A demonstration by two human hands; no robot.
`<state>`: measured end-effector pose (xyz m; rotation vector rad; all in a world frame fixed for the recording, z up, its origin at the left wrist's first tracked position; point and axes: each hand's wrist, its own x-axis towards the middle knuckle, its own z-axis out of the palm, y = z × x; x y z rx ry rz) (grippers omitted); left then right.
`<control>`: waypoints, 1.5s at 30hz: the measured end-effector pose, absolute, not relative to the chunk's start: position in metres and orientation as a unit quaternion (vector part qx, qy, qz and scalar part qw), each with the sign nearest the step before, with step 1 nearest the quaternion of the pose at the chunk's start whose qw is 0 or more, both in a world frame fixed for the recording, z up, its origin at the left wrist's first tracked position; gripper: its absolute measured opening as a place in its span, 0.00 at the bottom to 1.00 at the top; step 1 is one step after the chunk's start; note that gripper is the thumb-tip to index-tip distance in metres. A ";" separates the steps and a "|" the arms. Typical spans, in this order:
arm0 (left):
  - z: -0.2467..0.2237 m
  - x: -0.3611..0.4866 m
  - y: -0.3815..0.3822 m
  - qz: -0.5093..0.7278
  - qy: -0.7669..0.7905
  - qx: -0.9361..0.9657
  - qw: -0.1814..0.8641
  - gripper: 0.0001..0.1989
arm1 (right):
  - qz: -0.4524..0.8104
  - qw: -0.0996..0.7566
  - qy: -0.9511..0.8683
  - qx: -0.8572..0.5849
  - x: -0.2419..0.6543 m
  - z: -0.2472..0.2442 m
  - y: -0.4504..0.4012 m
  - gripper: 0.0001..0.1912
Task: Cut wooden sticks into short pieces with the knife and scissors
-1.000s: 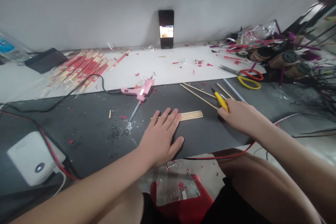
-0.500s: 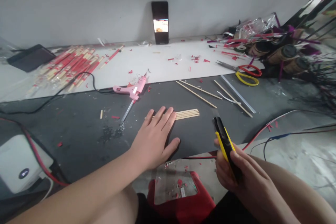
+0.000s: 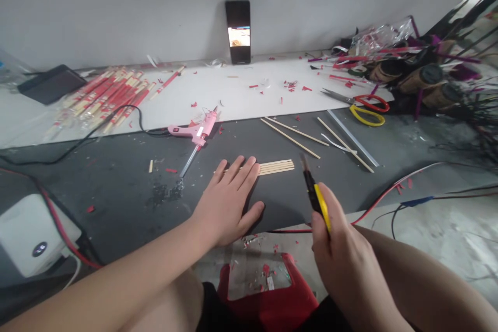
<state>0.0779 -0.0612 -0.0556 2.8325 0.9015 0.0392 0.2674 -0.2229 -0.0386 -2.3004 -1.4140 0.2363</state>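
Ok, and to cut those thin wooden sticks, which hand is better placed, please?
Probably the right hand: it grips the yellow utility knife just above the dark mat. The left hand lies flat on the thin wooden sticks, so it seems better for pinning them.

a handicraft workspace: a pink hot glue gun (image 3: 196,132) and scissors (image 3: 368,115) lie around a dark work mat (image 3: 116,192) and white board (image 3: 187,106), strewn with red scraps (image 3: 290,84), loose wooden sticks (image 3: 291,137) and red-wrapped stick bundles (image 3: 112,96).
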 end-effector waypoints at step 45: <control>-0.052 0.077 -0.062 0.022 0.306 0.946 0.108 0.37 | 0.083 0.094 -0.585 -0.802 0.211 -0.043 -0.190 0.31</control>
